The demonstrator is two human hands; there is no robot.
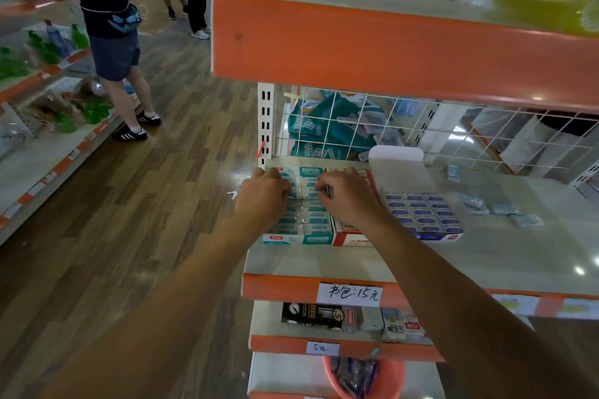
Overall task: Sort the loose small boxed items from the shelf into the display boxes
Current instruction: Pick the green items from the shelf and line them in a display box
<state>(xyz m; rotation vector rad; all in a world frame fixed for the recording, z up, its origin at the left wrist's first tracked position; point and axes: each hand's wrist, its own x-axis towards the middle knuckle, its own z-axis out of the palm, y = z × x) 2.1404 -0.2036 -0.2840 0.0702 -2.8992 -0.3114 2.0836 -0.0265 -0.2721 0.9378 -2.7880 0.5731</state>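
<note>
Small grey boxed item (329,192) sits pinched in the curled fingers (321,186) of the right hand (348,194), over the teal cardboard display box (301,238) at the left end of the pale shelf surface (486,256); left hand (264,193) curls onto its packed rows, grip unclear; blue cardboard display box (421,214) looks full; loose silvery-blue small boxes (500,209) lie toward the right end, so the sorting seems only partly done.

A teal-and-white display box (298,238), a red-and-white display box (351,238) and a blue-and-white display box (437,235) are seen on a pale grey, orange-edged shelf (486,253); the floor (146,204) is patterned in brown wood grain.
</note>
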